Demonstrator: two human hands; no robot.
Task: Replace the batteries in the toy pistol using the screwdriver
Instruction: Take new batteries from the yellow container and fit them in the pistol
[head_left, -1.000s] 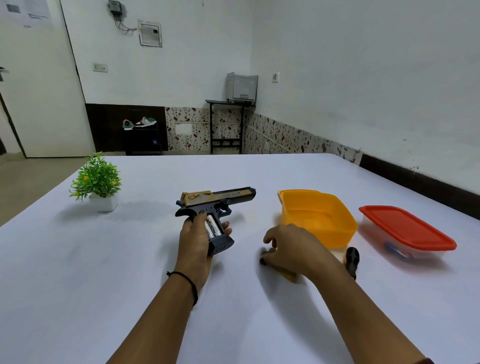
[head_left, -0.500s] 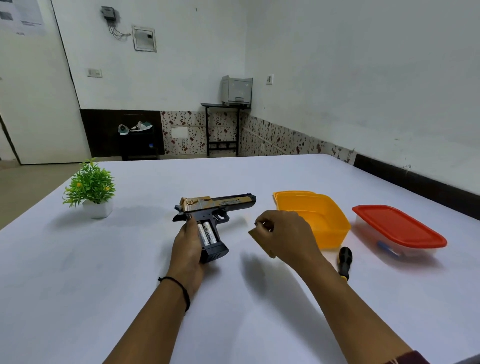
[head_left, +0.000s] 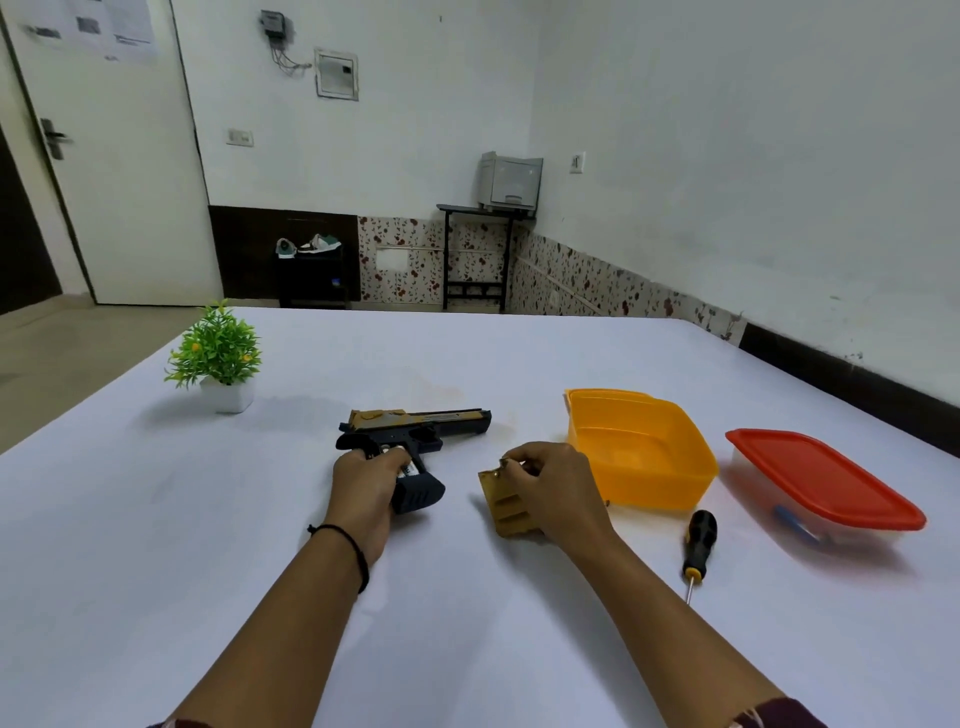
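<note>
Head view. Your left hand is clamped on the handle of the toy pistol, fingers curled round it. The pistol lies on its side on the worktop, barrel pointing right. A sliver of a battery shows in the open handle, just beside your fingers.

Your right hand pinches the top edge of the gold cover plate. The plate sits just right of the pistol handle, apart from it. You cannot tell whether its lower edge touches the worktop.

The screwdriver lies on the worktop to the right of your right wrist, black handle away from you and tip toward you, with no hand on it.

The orange tub stands close beyond your right hand, confining it on that side. The red-lidded box sits further right, near the worktop's right edge. The potted plant stands far left, well apart from the pistol.

The widest room lies left of your left hand, and on the near side along both forearms. The far edge runs well beyond the pistol.
</note>
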